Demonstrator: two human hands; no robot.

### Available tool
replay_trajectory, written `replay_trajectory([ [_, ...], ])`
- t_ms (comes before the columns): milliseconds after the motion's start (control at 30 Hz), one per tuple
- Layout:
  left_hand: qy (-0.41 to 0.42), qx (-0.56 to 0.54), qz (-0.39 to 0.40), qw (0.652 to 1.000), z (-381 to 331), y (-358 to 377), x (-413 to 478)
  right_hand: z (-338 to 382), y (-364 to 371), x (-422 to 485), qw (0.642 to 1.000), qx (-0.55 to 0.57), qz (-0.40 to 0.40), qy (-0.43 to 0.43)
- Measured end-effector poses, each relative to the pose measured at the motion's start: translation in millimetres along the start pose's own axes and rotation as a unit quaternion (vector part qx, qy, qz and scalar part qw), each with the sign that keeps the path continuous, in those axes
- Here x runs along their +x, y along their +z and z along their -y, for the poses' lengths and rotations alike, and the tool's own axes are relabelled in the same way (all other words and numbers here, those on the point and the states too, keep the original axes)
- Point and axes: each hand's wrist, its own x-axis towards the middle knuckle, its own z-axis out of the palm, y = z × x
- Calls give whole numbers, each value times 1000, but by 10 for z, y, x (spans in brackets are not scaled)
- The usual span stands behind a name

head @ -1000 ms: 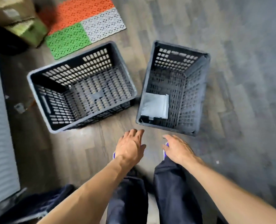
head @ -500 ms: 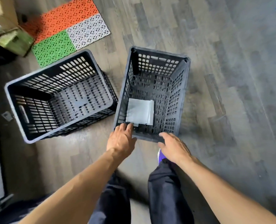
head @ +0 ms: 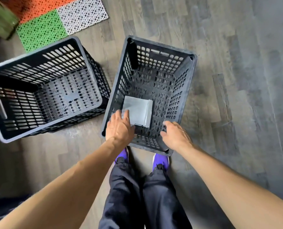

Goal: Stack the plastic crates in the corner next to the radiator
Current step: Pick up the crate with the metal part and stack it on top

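The left hand (head: 119, 128) and right hand (head: 175, 136) have moved from short of the right crate (head: 193, 63) to over its near rim, so a lift looks imminent. The left hand's fingers are straight. Blur hides whether the right hand grips. The left crate (head: 34, 52) stands beside it on the floor. The radiator is out of frame.
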Motion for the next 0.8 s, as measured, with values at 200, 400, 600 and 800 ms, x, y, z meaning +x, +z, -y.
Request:
replay_trajectory([
  [200, -3, 37, -38, 999, 251, 133, 632, 1, 215, 484, 994, 28, -55, 91],
  [400, 7, 79, -45, 996, 422, 316, 1044, -29, 357, 841, 977, 0, -133, 168],
  [600, -2, 50, -9, 999, 470, 278, 1218, -49, 294, 947, 967, 12, -170, 188],
  [800, 0, -5, 0, 1000, 455, 141, 1401, -119, 223, 1086, 969, 42, -144, 196],
])
